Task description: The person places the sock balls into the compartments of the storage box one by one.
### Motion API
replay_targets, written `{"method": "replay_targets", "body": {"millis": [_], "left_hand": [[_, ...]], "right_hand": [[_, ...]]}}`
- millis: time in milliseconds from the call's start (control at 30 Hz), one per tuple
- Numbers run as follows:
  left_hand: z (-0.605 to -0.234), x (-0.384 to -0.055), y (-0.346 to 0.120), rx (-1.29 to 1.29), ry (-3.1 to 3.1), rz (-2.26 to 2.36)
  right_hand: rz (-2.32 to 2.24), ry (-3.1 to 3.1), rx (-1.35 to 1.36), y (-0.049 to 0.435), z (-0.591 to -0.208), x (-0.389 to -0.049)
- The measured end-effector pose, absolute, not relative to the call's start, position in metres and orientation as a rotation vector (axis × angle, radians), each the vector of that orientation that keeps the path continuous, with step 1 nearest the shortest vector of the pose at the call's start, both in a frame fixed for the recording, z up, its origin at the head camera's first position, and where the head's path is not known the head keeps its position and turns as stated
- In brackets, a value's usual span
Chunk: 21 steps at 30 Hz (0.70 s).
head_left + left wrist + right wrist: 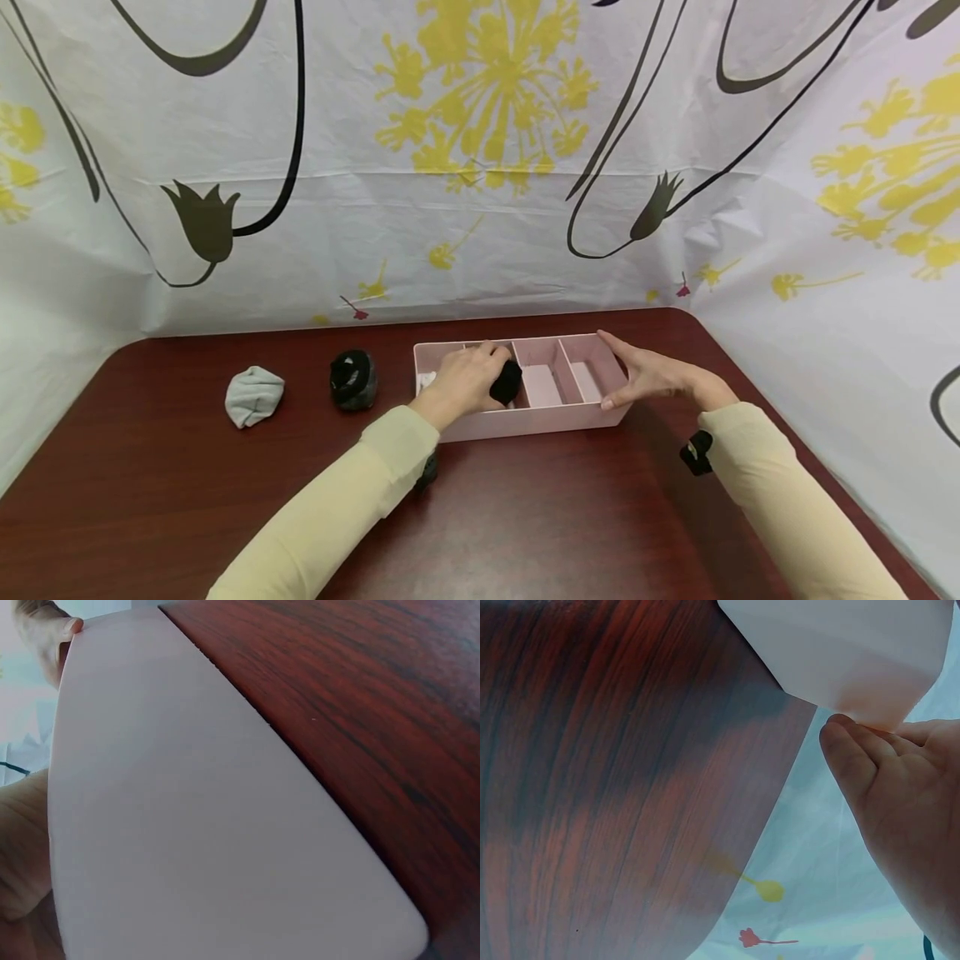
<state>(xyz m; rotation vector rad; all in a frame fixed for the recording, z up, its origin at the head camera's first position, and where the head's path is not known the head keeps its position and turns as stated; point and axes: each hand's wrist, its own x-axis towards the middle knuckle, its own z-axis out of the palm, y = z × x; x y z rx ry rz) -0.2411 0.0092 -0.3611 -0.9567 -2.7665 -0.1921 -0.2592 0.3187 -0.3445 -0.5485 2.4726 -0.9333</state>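
Observation:
A pale pink divided box (540, 419) stands on the table, its compartments in a row. My left hand (468, 379) reaches into the second compartment from the left and grips a black cloth bundle (507, 382), partly hidden by the fingers. At the box's right end, my right hand (656, 377) holds the box, thumb at the front corner and fingers at the back corner. The right wrist view shows the fingers of that hand (900, 757) against the end wall. Something white (426, 380) shows in the leftmost compartment, mostly behind my left hand.
Left of the box, a rolled black bundle (353, 380) lies on the dark red-brown table (525, 517). Farther left is a light grey cloth bundle (255, 397). A patterned white sheet (337, 208) hangs behind the table and along its sides.

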Motion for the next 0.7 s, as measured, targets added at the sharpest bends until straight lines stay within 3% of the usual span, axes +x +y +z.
{"method": "replay_targets", "body": {"millis": [700], "left_hand": [[-0.3564,-0.2430,0.0133,-0.968,-2.965,-0.157]], "right_hand": [[-0.872,2.506,-0.548,0.3191,-0.3431,-0.2584]]}}
